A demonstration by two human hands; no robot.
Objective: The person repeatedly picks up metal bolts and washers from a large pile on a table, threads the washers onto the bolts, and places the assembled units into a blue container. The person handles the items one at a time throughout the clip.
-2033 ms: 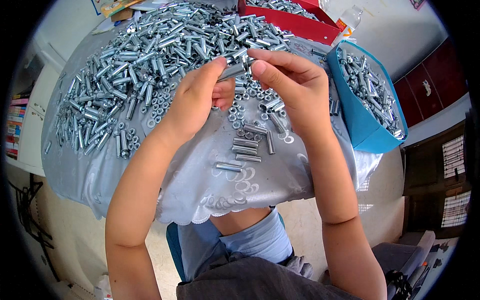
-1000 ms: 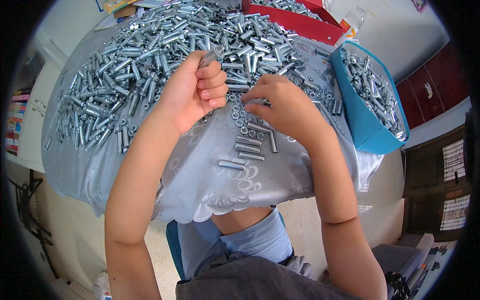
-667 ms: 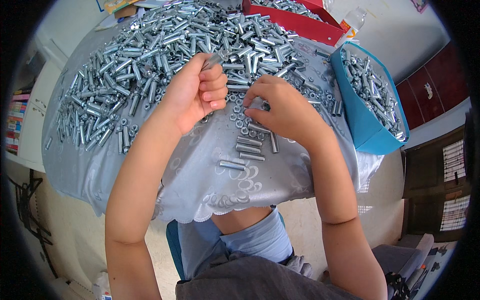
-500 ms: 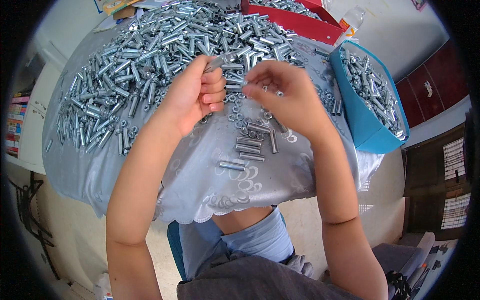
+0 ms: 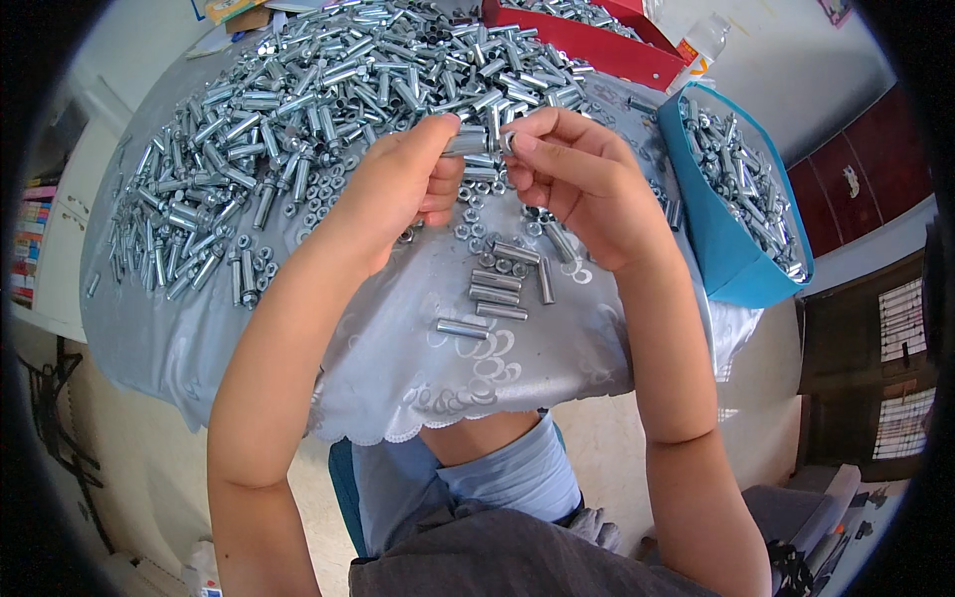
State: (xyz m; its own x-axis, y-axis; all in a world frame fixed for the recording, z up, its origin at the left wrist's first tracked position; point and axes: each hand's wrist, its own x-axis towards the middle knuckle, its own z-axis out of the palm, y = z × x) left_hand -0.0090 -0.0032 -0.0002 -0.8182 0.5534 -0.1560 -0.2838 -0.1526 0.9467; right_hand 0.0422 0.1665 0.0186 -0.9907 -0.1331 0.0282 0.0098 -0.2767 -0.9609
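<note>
A smooth, silvery metal sleeve (image 5: 466,142) is held above the counter (image 5: 383,343), wrapped by the curled fingers of the left hand (image 5: 393,187); its long axis runs roughly left to right. Its free end is turned to the right hand (image 5: 585,174), where a small ring-like piece (image 5: 508,142) is pinched just beside it; whether they touch cannot be told

No wording can be made out anywhere. Beyond the right fingers (image 5: 565,121) and off to their right, a clear bottle (image 5: 708,34) bears an orange-and-white label (image 5: 692,56), its print too small to read. Far to the left of the left fingers (image 5: 444,188), a stack of coloured spines (image 5: 35,239) shows tiny, blurred markings, likewise illegible.
</note>
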